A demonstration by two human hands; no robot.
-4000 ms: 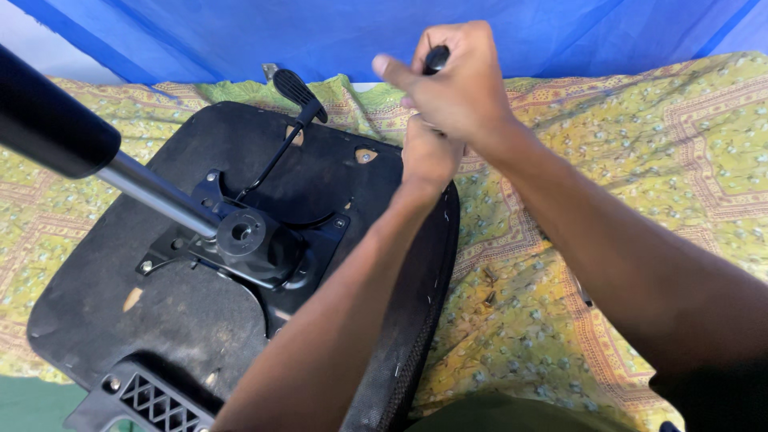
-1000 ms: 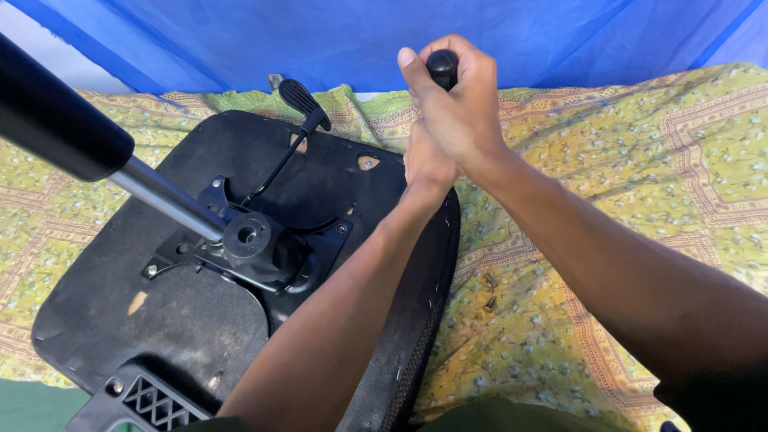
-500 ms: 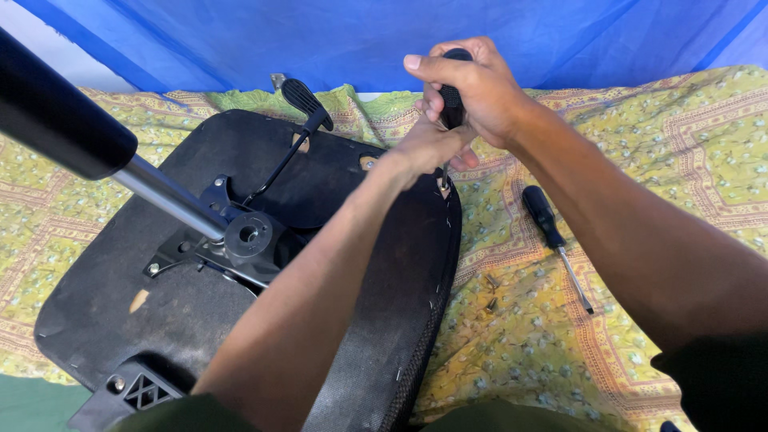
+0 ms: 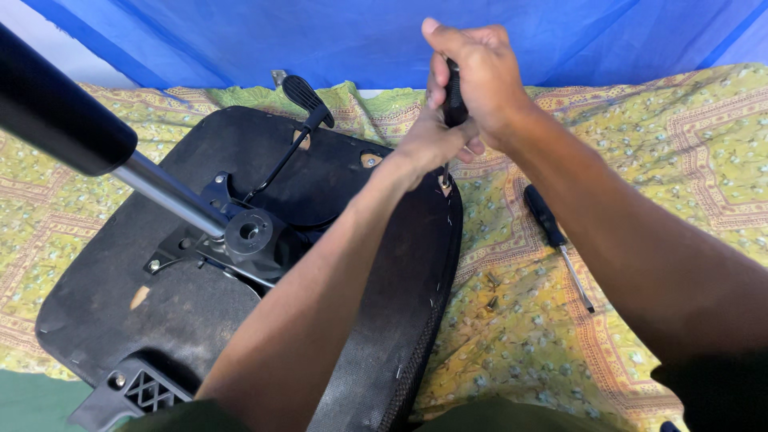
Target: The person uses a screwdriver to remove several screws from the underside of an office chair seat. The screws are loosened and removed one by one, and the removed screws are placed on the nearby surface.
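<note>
While the right hand (image 4: 478, 76) wraps its fingers tight around the black handle of a screwdriver (image 4: 455, 94) in the upper middle of the frame, the tool stands nearly upright, its shaft running down out of the fist to a tip at the far right rim of the overturned chair seat (image 4: 200, 312). Just below that fist, the left hand (image 4: 430, 144) is closed about the lower part of the tool; whether it pinches the shaft itself or only steadies it cannot be told, since the right hand hides its fingers.

Two screwdrivers are in view: the one in the grip, and a second screwdriver (image 4: 554, 237) with a black handle lying loose on the cloth to the right of the seat, well apart from both hands, its bare shaft pointing toward the lower right. A few small screws (image 4: 490, 292) lie on the cloth between that tool and the seat's edge; their count is too small to tell.

One seat fills the left and middle of the frame, underside up, with one black metal mounting plate (image 4: 240, 244) at its centre, one gas-lift cylinder (image 4: 96, 140) rising from it toward the upper left, and one lever (image 4: 298, 112) with a ribbed paddle reaching toward the top edge. The yellow patterned cloth (image 4: 680, 160) lies bare across the right side. A blue sheet (image 4: 320, 32) closes off the top of the frame.
</note>
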